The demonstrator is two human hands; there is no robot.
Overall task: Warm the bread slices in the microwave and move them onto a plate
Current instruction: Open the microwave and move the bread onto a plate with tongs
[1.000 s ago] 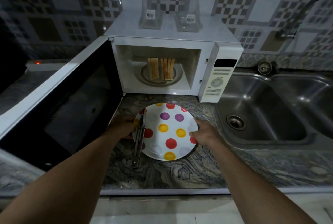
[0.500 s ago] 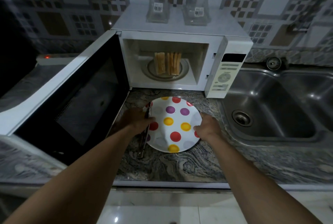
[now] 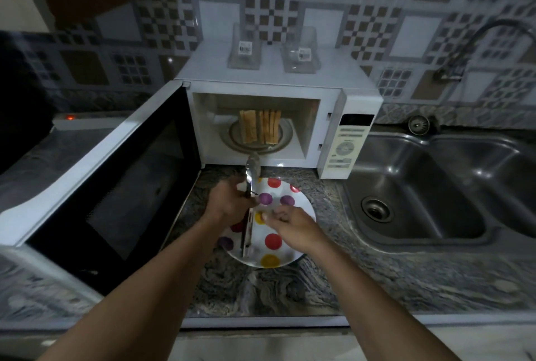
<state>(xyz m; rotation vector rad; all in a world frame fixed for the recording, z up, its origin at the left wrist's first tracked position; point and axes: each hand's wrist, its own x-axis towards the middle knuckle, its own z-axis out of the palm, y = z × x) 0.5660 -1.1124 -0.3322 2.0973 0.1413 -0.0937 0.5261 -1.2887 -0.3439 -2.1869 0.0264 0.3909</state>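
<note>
Bread slices (image 3: 260, 126) stand on edge in a row on the round turntable inside the microwave (image 3: 278, 90), several slices packed side by side with a narrow gap after the first few from the door side. Microwave door (image 3: 110, 169) hangs fully open, swung out away from the sink.

Plate (image 3: 301, 204), white with red, yellow and purple dots, lies flat on the marbled table (image 3: 290, 288) directly in front of the microwave opening. Both hands are over the plate, well short of the bread, which sits farther back, inside the microwave cavity.

Left hand (image 3: 229, 205) is closed around metal tongs (image 3: 250, 209) near their middle. Tong tips point toward the microwave and reach just to the lower edge of its opening; the hinge end points back toward the person and overlaps the plate. Tong arms look nearly together.

Right hand (image 3: 293, 227) hovers over the plate's centre, just beside the tongs, fingers loosely curled and holding nothing. Whether it touches the plate cannot be told.

Steel sink (image 3: 420, 215) sits beside the microwave on the control-panel side. Two clear containers (image 3: 272, 53) with barcode labels stand on top of the microwave.
</note>
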